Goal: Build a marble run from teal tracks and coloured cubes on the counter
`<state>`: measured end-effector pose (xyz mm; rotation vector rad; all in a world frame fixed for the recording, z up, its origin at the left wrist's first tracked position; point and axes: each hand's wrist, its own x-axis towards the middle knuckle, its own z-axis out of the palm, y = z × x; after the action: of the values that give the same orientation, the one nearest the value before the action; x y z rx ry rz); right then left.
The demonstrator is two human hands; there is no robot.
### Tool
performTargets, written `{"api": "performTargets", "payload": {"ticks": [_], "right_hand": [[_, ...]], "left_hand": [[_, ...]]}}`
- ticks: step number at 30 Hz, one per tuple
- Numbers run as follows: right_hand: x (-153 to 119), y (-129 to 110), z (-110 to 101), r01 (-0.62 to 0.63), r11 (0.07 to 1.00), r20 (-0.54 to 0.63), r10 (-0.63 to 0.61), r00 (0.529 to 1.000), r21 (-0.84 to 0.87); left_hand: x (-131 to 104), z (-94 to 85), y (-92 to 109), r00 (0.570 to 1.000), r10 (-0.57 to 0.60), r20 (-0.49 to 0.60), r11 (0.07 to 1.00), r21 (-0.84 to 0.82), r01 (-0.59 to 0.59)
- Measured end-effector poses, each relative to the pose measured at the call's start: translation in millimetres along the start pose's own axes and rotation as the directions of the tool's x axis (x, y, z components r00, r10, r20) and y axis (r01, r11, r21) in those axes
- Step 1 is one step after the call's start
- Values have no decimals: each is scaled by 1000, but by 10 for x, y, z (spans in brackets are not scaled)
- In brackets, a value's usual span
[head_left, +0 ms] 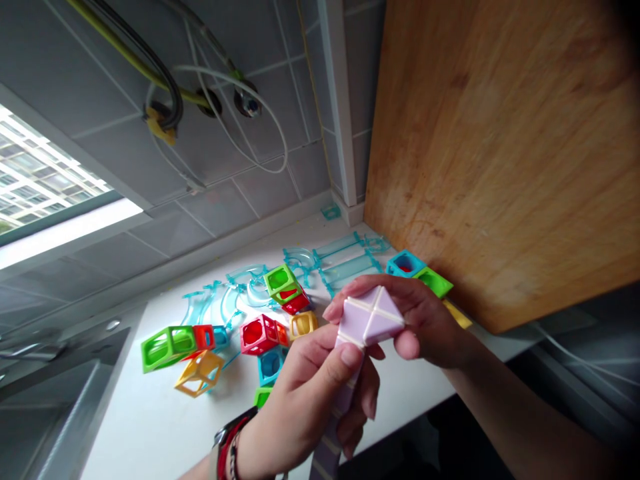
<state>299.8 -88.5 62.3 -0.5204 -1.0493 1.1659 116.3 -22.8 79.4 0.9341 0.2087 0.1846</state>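
A lilac segmented toy with pale cream seams is held between both hands, low in the middle of the view. My left hand, with a watch and bracelets at the wrist, wraps round its lower part, the thumb pressed on a segment. Below that hand the toy's lilac length hangs toward the bottom edge. My right hand pinches the angular upper end from the right, fingers behind and at its side. Behind the left hand stand a red cube frame and a blue one.
Green and yellow cube frames lie on the white countertop. Clear teal track pieces spread along its back. A wooden board leans at the right. A sink is at the left; hoses hang on the tiled wall.
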Motion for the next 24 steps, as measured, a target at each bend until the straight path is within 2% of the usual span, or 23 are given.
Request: {"api": "performTargets", "payload": {"ticks": [6, 12, 20, 24], "right_hand": [[14, 19, 19, 15, 999, -1, -15, 1000, 36], [40, 27, 40, 16, 1000, -22, -16, 1000, 25], [39, 77, 165, 46, 999, -118, -45, 992, 9], [12, 166, 344, 67, 998, -246, -63, 967, 9]], "left_hand": [[-7, 81, 98, 996, -40, -77, 996, 75, 46], [-22, 125, 147, 985, -7, -175, 987, 159, 35], [13, 124, 146, 940, 198, -279, 893, 446, -56], [-60, 183, 134, 920, 248, -302, 834, 549, -44]]}}
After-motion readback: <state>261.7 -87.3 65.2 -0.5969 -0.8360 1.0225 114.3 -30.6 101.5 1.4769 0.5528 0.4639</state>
